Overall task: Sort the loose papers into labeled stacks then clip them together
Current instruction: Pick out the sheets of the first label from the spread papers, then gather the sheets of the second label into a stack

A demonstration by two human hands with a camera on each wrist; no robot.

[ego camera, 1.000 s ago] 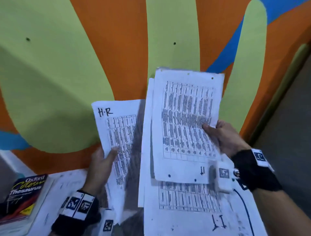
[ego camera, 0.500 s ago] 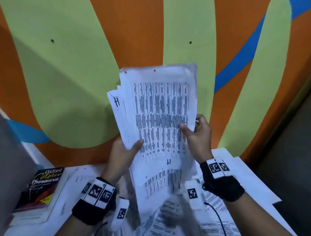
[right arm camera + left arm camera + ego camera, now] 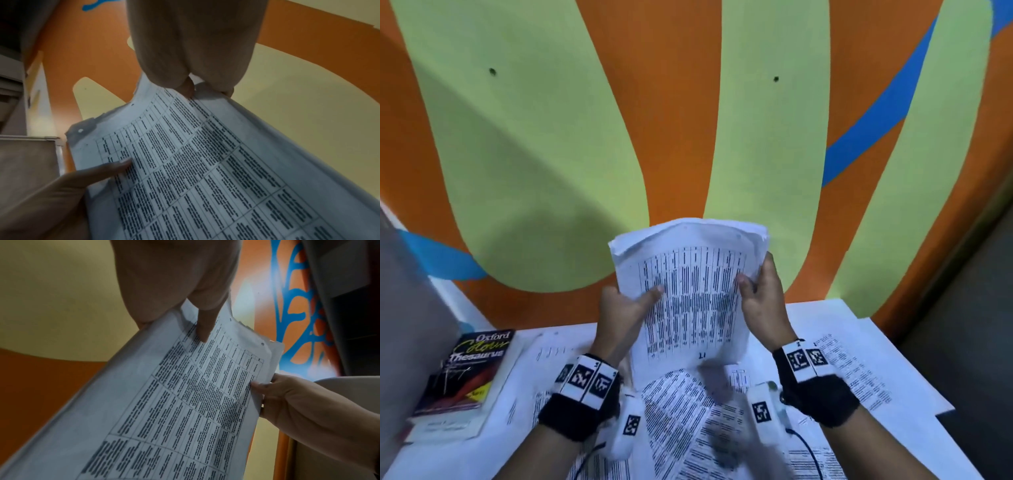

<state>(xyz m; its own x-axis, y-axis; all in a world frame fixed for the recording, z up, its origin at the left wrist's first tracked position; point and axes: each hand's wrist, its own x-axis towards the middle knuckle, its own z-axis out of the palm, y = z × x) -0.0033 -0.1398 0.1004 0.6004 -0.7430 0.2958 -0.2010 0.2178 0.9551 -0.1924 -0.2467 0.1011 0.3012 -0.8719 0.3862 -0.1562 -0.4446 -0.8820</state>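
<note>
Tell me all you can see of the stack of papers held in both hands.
The stack of papers is white sheets printed with dense black tables, punched holes near the top edge, "IT" handwritten at the bottom. It stands nearly upright above the paper-strewn desk, top edges slightly uneven and curling. The left hand grips its left edge, the right hand its right.

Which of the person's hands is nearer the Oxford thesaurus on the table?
Left. The left hand grips the paper stack's left edge, on the side of the Oxford thesaurus; the right hand grips the far edge.
</note>
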